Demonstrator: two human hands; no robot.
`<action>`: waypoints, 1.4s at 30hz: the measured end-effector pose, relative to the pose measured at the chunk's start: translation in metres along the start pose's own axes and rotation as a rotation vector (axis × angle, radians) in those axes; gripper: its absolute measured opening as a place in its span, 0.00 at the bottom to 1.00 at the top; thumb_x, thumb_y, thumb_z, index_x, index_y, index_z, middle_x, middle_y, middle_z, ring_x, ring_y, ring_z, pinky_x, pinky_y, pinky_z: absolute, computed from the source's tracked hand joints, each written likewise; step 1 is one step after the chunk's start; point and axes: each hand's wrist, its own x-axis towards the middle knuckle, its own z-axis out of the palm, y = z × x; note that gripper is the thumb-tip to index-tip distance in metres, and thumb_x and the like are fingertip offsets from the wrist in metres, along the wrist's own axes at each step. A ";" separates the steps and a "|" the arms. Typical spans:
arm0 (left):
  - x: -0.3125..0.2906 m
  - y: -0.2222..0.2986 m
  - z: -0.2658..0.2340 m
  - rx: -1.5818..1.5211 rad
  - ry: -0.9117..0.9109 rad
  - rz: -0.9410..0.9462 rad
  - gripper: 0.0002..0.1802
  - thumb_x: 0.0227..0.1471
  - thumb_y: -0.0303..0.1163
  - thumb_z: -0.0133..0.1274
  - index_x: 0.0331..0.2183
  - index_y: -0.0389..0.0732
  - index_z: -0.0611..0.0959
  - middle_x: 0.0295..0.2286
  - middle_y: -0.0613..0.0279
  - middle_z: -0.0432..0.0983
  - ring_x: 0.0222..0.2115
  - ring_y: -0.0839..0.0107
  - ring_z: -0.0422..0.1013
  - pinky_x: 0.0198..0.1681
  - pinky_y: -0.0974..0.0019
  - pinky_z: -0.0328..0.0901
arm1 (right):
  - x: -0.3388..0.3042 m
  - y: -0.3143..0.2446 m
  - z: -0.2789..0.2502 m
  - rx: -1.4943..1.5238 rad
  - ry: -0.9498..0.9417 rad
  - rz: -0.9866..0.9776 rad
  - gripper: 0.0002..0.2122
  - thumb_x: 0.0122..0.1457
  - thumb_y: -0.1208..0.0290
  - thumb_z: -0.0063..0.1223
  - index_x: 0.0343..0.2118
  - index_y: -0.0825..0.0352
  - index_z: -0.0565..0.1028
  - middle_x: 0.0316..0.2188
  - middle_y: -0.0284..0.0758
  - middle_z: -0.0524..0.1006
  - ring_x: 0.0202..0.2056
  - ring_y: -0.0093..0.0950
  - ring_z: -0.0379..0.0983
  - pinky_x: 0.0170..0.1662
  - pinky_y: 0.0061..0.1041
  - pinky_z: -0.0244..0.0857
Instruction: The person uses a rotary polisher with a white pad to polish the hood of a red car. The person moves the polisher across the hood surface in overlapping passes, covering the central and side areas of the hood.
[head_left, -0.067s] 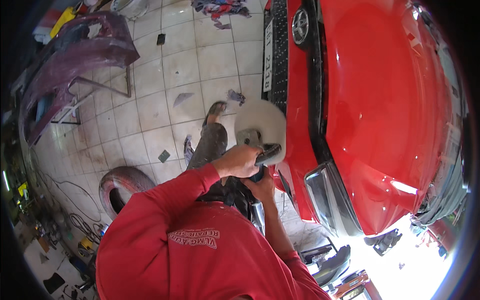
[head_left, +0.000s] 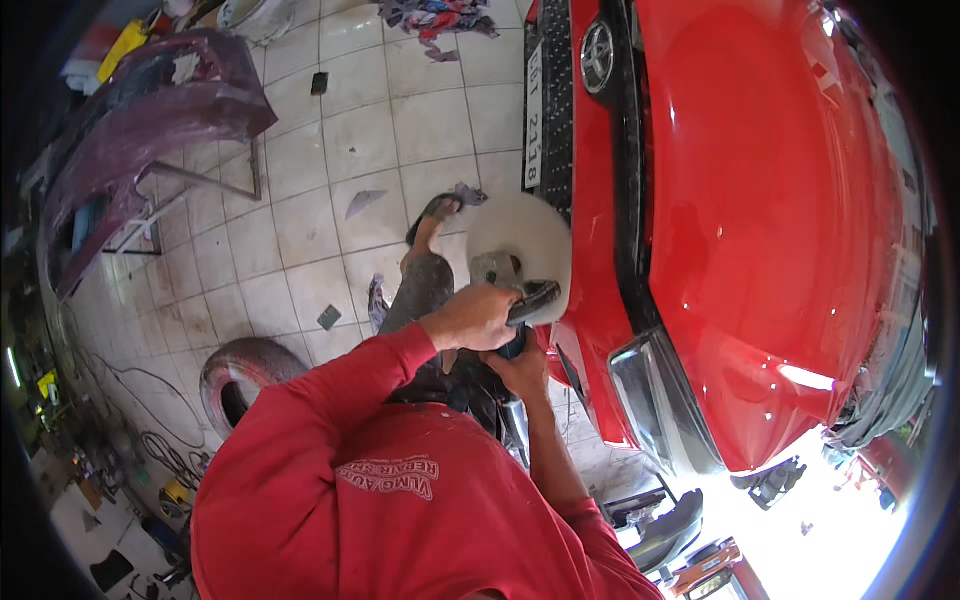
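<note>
A polisher point(head_left: 536, 303) with a large round off-white pad point(head_left: 515, 232) is held upright against the front corner of a red car's bumper point(head_left: 590, 370). The pad's edge meets or nearly meets the red paint; exact contact I cannot tell. My left hand point(head_left: 470, 317) is wrapped around the tool near its dark handle, fingers closed. Just below it, my right hand point(head_left: 522, 370) grips the dark body of the polisher, which is partly hidden by both hands. Beside the tool lie the car's headlight point(head_left: 665, 400) and the dark grille point(head_left: 560, 110).
On the pale tiled floor point(head_left: 360, 130) lie a tire point(head_left: 245, 375), rags point(head_left: 440, 20) and small dark pieces. A purple bumper point(head_left: 160, 120) rests on a metal stand point(head_left: 205, 175) at the far left. Cables point(head_left: 165, 455) trail along the left side.
My foot has shifted slightly forward, toward the grey scrap on the floor. Both hands keep their hold, and the polisher stays in nearly the same place at the bumper.
</note>
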 end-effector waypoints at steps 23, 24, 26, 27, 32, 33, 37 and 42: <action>0.075 0.014 -0.123 0.066 -0.193 0.198 0.22 0.40 0.31 0.61 0.40 0.32 0.81 0.26 0.37 0.81 0.31 0.37 0.80 0.37 0.40 0.74 | 0.087 -0.075 -0.007 0.024 -0.046 0.030 0.42 0.44 0.56 0.79 0.61 0.70 0.71 0.57 0.49 0.79 0.58 0.42 0.77 0.60 0.41 0.70; 0.057 0.022 -0.102 -0.018 -0.222 0.228 0.21 0.42 0.31 0.61 0.40 0.33 0.80 0.26 0.38 0.81 0.31 0.37 0.80 0.37 0.40 0.74 | 0.057 -0.039 0.001 -0.033 -0.045 -0.013 0.42 0.45 0.57 0.78 0.62 0.69 0.71 0.57 0.48 0.78 0.59 0.43 0.76 0.61 0.43 0.69; 0.028 0.047 -0.074 -0.134 -0.358 0.224 0.19 0.43 0.32 0.61 0.39 0.33 0.79 0.26 0.38 0.81 0.31 0.37 0.80 0.38 0.40 0.73 | -0.002 0.046 0.020 -0.141 0.048 -0.230 0.41 0.46 0.57 0.78 0.63 0.67 0.71 0.59 0.47 0.76 0.60 0.44 0.74 0.62 0.46 0.67; 0.020 0.055 -0.058 -0.149 -0.426 0.224 0.20 0.45 0.31 0.60 0.41 0.31 0.79 0.27 0.36 0.81 0.32 0.37 0.80 0.39 0.40 0.73 | -0.020 0.072 0.027 -0.174 0.099 -0.298 0.41 0.46 0.57 0.77 0.63 0.66 0.71 0.60 0.47 0.75 0.61 0.45 0.73 0.63 0.47 0.66; 0.024 0.078 -0.064 -0.161 -0.464 0.218 0.22 0.47 0.30 0.59 0.44 0.29 0.78 0.30 0.34 0.81 0.35 0.36 0.80 0.40 0.40 0.73 | -0.021 0.033 0.012 0.027 0.159 -0.224 0.29 0.48 0.59 0.73 0.54 0.64 0.78 0.51 0.48 0.80 0.56 0.48 0.76 0.59 0.49 0.68; 0.032 0.074 -0.072 -0.153 -0.440 0.217 0.22 0.48 0.31 0.59 0.44 0.29 0.78 0.30 0.34 0.81 0.35 0.35 0.79 0.40 0.39 0.72 | -0.017 0.012 0.006 0.083 0.166 -0.195 0.27 0.49 0.59 0.71 0.52 0.64 0.80 0.48 0.48 0.81 0.54 0.49 0.77 0.57 0.49 0.69; 0.089 0.053 -0.132 0.036 -0.297 0.261 0.16 0.44 0.31 0.59 0.35 0.29 0.82 0.32 0.33 0.82 0.38 0.36 0.80 0.42 0.41 0.75 | 0.066 -0.078 -0.006 0.129 0.050 -0.006 0.26 0.48 0.56 0.79 0.48 0.65 0.85 0.45 0.44 0.86 0.51 0.40 0.83 0.53 0.42 0.75; 0.137 0.054 -0.199 0.168 -0.256 0.207 0.16 0.43 0.31 0.58 0.34 0.29 0.82 0.31 0.29 0.79 0.38 0.33 0.78 0.40 0.43 0.73 | 0.133 -0.144 -0.010 0.464 0.120 -0.047 0.46 0.41 0.45 0.80 0.58 0.74 0.72 0.48 0.51 0.83 0.52 0.44 0.82 0.55 0.38 0.73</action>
